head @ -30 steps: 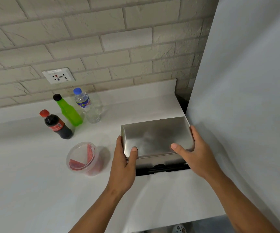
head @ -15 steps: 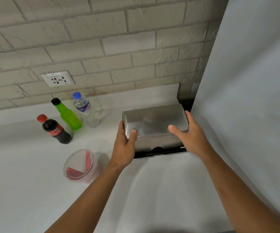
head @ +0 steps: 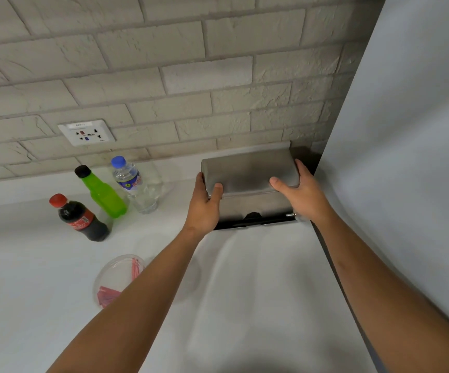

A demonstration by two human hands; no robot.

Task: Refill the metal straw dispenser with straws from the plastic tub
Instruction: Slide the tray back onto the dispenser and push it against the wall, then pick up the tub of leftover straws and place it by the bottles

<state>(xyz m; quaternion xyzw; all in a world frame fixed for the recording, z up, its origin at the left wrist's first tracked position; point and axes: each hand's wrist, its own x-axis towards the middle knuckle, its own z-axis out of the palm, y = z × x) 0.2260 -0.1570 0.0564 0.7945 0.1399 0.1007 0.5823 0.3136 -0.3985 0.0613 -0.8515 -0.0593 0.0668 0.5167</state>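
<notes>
The metal straw dispenser point(head: 247, 173), a brushed-steel box with its lid down, stands on the white counter against the brick wall at the back right. My left hand point(head: 204, 205) grips its left end, thumb on the lid. My right hand point(head: 303, 195) grips its right end the same way. A dark slot runs along the dispenser's front base. The clear plastic tub point(head: 113, 275) holds red straws point(head: 135, 267) and sits near the front left, partly hidden behind my left forearm.
A cola bottle point(head: 83, 218), a green bottle point(head: 102, 193) and a water bottle point(head: 133, 184) stand in a row to the left of the dispenser. A wall socket point(head: 86, 132) is above them. A pale panel point(head: 406, 157) closes off the right side.
Both hands have pushed the dispenser away from me across the counter, back to the wall. The tub has stayed where it was.
</notes>
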